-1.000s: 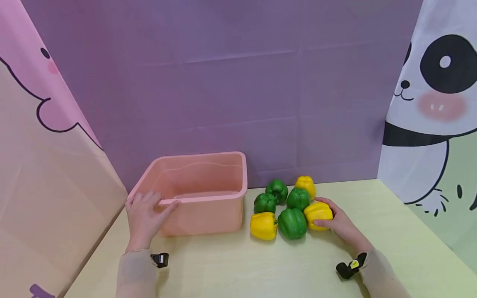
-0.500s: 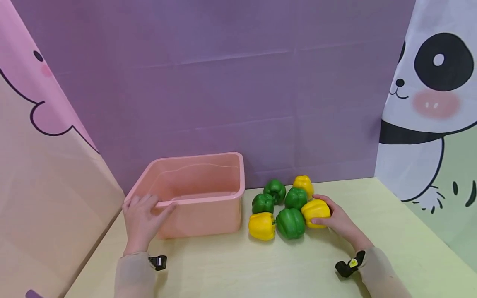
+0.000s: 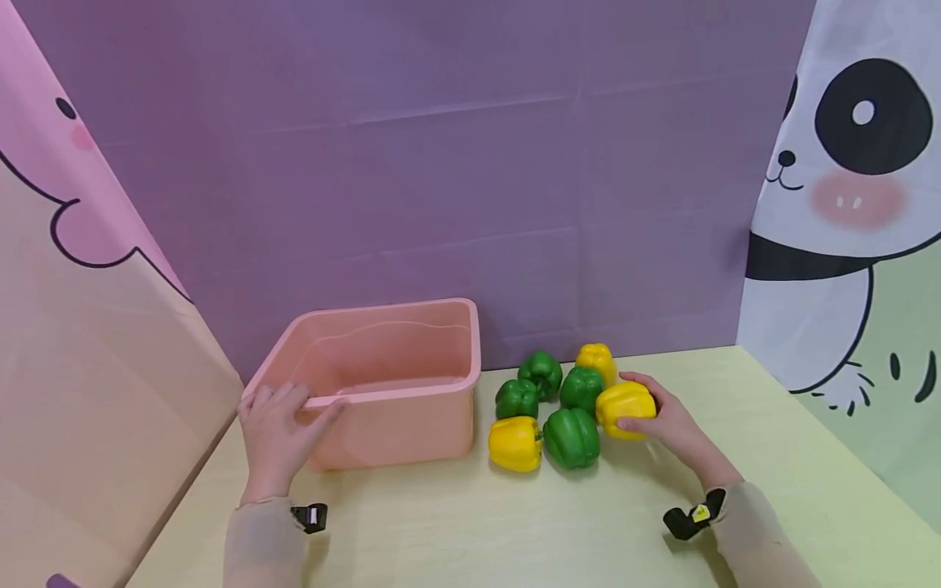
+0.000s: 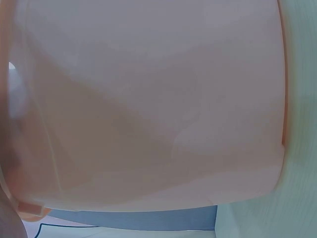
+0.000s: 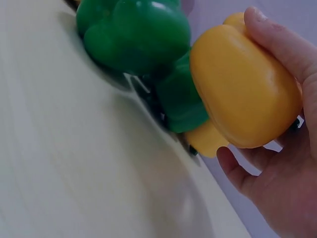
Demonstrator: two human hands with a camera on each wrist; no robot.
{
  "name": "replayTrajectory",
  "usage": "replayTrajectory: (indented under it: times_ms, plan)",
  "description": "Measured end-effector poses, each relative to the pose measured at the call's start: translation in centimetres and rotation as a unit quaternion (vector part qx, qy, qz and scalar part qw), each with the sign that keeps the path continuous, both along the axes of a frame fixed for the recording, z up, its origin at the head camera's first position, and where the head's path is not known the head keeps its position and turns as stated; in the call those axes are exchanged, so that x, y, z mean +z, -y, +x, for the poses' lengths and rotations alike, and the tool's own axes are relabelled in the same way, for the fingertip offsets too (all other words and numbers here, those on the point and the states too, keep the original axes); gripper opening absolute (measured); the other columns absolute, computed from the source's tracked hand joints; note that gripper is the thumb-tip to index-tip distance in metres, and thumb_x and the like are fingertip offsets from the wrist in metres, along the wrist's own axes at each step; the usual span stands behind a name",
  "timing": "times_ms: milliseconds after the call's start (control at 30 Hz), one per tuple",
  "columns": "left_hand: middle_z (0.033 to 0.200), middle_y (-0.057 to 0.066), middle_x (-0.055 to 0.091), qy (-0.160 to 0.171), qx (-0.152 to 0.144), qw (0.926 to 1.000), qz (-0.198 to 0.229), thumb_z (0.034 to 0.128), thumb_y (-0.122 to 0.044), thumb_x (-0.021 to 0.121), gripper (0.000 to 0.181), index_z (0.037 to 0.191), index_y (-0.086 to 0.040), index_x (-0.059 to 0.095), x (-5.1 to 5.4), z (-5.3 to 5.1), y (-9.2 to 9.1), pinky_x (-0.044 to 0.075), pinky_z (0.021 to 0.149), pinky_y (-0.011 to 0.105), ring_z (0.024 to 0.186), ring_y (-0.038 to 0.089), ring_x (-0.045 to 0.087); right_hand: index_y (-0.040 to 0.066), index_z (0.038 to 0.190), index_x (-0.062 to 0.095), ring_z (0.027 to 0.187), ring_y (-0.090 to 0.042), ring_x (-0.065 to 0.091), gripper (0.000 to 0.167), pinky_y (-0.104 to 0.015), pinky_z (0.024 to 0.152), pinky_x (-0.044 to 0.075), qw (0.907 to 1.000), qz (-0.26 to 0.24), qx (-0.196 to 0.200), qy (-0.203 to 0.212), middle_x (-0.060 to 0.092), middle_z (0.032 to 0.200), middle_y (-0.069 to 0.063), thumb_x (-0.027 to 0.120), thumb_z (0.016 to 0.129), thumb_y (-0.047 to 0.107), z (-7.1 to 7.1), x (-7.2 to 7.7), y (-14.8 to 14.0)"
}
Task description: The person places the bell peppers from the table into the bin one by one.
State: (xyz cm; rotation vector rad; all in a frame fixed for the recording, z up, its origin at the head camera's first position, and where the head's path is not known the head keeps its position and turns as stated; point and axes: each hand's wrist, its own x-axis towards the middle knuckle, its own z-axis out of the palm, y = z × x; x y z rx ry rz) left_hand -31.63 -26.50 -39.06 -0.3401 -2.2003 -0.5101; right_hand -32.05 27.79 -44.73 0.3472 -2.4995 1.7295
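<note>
My left hand (image 3: 279, 441) grips the near-left rim of a pink plastic bin (image 3: 400, 433), fingers over the edge and thumb along the front. The left wrist view is filled by the bin's wall (image 4: 173, 109). My right hand (image 3: 676, 429) holds a yellow bell pepper (image 3: 625, 408) between thumb and fingers. In the right wrist view that yellow pepper (image 5: 242, 89) appears raised off the table. Beside it are a large green bell pepper (image 3: 572, 438) and a smaller green one (image 3: 582, 389). A yellow pepper (image 3: 597, 361) lies behind.
Another yellow pepper (image 3: 515, 444) lies near the bin's right side, with two green peppers, a nearer one (image 3: 517, 399) and a farther one (image 3: 540, 374), behind it. A purple cloth wall (image 3: 441, 180) closes off the back of the pale table (image 3: 456, 531). Printed cloths hang at both sides.
The right hand has lifted the yellow pepper slightly, a little away from the large green pepper. My left hand stays on the bin's rim. The head view has shifted a little.
</note>
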Motion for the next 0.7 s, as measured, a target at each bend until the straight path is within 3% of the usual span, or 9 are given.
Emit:
replayTrajectory:
  times_ms: [700]
  plan:
    - [0.074, 0.002, 0.055, -0.007, -0.007, 0.9999, 0.007, 0.0728, -0.043, 0.079, 0.038, 0.073, -0.012, 0.057, 0.1, 0.2, -0.2, 0.020, 0.093, 0.057, 0.074, 0.025, 0.039, 0.009, 0.145, 0.036, 0.098, -0.028, 0.052, 0.074, -0.031, 0.081, 0.049, 1.0000, -0.005, -0.003, -0.006, 0.049, 0.123, -0.021, 0.076, 0.083, 0.013, 0.9, 1.5, -0.2]
